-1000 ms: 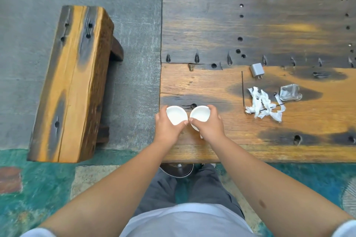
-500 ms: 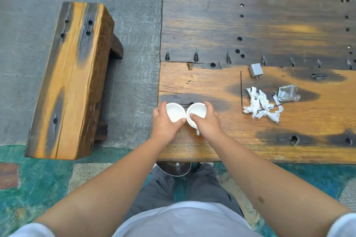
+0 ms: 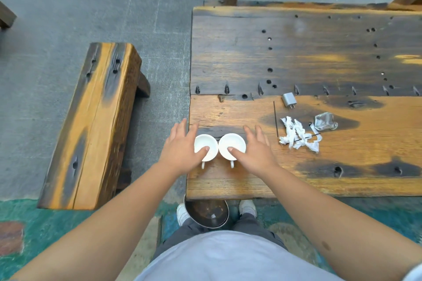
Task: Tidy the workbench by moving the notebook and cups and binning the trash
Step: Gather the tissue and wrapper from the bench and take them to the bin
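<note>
Your two white cups sit side by side on the workbench (image 3: 296, 64), near its left front corner. The left cup (image 3: 206, 147) and the right cup (image 3: 233, 145) touch each other, and both little handles point back toward you. Your left hand (image 3: 180, 146) is spread flat and wide, with the thumb tip resting over the left cup. Your right hand (image 3: 255, 146) is spread the same way, thumb tip over the right cup. Neither hand grips anything. To the right lies a crumpled white tissue (image 3: 296, 136) with a thin black stick across it. A small glass bottle (image 3: 324, 121) lies just beside it, and a grey plug (image 3: 288, 99) sits a bit farther back. A round metal bin (image 3: 206, 213) stands on the floor between your shoes, partly under the bench edge.
</note>
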